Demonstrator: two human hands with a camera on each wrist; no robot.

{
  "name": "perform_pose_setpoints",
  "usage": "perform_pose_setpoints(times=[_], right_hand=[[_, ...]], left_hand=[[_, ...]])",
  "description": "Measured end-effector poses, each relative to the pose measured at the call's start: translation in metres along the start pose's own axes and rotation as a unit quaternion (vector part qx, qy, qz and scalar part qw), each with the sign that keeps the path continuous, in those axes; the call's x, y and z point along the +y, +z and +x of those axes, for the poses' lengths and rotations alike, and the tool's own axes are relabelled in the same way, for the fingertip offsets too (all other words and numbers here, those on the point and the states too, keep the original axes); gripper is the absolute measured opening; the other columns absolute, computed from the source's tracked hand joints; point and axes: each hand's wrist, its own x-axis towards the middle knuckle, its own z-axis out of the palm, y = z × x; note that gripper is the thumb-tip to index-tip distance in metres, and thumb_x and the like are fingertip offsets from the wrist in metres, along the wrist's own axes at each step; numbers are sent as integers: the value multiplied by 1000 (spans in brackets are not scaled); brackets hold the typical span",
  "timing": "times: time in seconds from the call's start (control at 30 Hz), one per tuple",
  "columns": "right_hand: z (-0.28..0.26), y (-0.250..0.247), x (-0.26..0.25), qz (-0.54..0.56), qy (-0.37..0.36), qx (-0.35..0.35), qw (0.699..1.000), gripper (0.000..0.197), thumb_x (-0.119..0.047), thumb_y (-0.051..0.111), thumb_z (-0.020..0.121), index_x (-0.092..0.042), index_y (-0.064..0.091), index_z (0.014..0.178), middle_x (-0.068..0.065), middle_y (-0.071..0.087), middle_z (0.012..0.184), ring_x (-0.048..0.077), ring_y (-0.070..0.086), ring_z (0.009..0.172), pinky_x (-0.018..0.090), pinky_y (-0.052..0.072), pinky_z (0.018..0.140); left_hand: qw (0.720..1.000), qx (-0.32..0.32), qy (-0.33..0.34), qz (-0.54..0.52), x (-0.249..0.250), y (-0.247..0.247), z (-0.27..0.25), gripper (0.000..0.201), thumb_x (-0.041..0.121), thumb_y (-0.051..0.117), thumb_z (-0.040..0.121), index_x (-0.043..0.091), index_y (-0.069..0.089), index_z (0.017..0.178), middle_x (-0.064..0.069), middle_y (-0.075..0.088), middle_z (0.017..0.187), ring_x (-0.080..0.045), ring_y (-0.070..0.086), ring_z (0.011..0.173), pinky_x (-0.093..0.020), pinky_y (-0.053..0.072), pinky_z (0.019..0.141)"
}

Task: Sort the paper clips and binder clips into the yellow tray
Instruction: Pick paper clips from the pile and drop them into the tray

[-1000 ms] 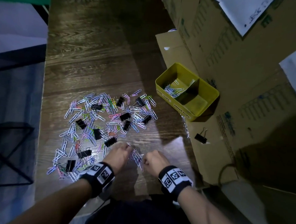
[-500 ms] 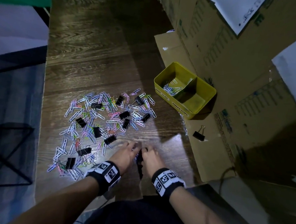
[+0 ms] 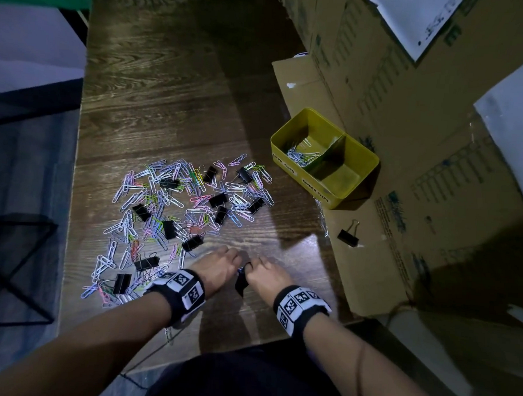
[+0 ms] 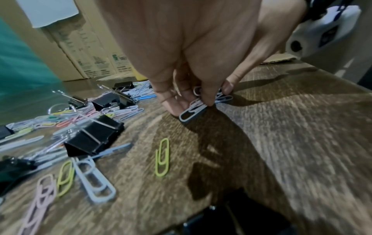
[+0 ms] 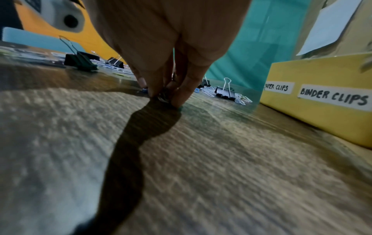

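A spread of coloured paper clips and black binder clips (image 3: 187,206) lies on the wooden table. Close to the table's near edge, my left hand (image 3: 223,265) and right hand (image 3: 265,273) meet fingertip to fingertip over a small bunch of paper clips (image 3: 242,270). In the left wrist view my left hand (image 4: 193,98) pinches that bunch of paper clips (image 4: 193,109) against the table. My right hand (image 5: 164,97) pinches down on the same spot. The yellow tray (image 3: 358,172) stands at the right; its far compartment holds some paper clips (image 3: 298,156), and the near one looks empty.
Labels on the tray wall (image 5: 322,114) read PAPER CLIPS and BINDER CLIPS. One binder clip (image 3: 347,237) lies on the flattened cardboard (image 3: 372,264) right of the table. Cardboard boxes (image 3: 411,99) stack behind the tray. A black wire rack (image 3: 14,263) sits left of the table.
My hands have closed in on each other, gathering the loose clips between them into one bunch. They have also drawn slightly nearer to me.
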Motion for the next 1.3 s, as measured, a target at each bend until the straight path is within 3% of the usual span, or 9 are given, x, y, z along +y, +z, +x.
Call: perform_pose_setpoints(times=[0.2, 0.4, 0.57, 0.73, 0.87, 1.03, 1.2, 1.3], right_hand=[[1, -1, 0, 21, 16, 0, 1000, 33, 4, 34, 92, 10, 44, 123, 26, 48, 128, 39, 40, 125, 46, 41, 98], [1, -1, 5, 44, 31, 18, 998, 35, 5, 36, 91, 10, 43, 125, 26, 49, 128, 38, 43, 122, 43, 40, 101], [0, 0, 16, 89, 75, 42, 992, 43, 14, 41, 86, 6, 44, 128, 25, 51, 126, 36, 50, 118, 40, 43, 100], [0, -5, 25, 160, 96, 51, 981, 33, 14, 41, 86, 3, 58, 113, 21, 61, 113, 33, 63, 97, 37, 51, 85], [3, -3, 29, 216, 120, 65, 967, 21, 4, 45, 91, 0, 62, 103, 18, 66, 100, 31, 66, 86, 34, 53, 75], [5, -3, 35, 290, 149, 78, 942, 16, -11, 51, 94, -5, 66, 98, 16, 70, 97, 28, 66, 88, 22, 45, 71], [2, -6, 43, 327, 141, 80, 931, 21, -19, 50, 95, -4, 64, 88, 18, 68, 86, 31, 62, 83, 32, 45, 73], [0, -7, 53, 359, 140, 90, 918, 21, -23, 54, 94, -8, 65, 83, 10, 65, 76, 28, 62, 79, 29, 43, 68]], left_hand=[[998, 21, -38, -34, 4, 6, 3, 38, 14, 43, 94, 7, 40, 130, -12, 48, 126, -28, 45, 114, -35, 38, 97], [978, 100, -68, -168, 1, 2, -2, 33, 17, 53, 90, 8, 54, 122, -17, 60, 111, -30, 58, 103, -34, 43, 89], [976, 105, -78, -176, -1, 3, -2, 36, 10, 54, 90, 17, 53, 126, -17, 59, 119, -30, 58, 108, -37, 47, 93], [972, 64, -106, -202, -1, -1, 2, 34, 1, 48, 89, 8, 51, 121, -15, 61, 108, -29, 61, 96, -30, 49, 84], [973, 44, -106, -199, -6, -1, 3, 25, 4, 45, 89, 5, 51, 113, -13, 62, 102, -29, 61, 91, -34, 50, 80], [973, 89, -81, -199, -2, -2, -1, 32, 2, 48, 87, 6, 53, 119, -17, 60, 112, -30, 59, 102, -36, 47, 87], [972, 77, -97, -197, 1, -5, 2, 36, 5, 46, 88, 10, 53, 123, -15, 59, 112, -28, 59, 96, -32, 46, 84], [976, 47, -106, -185, -1, -3, 5, 34, 9, 45, 89, 10, 52, 122, -11, 60, 108, -24, 60, 90, -25, 46, 78]])
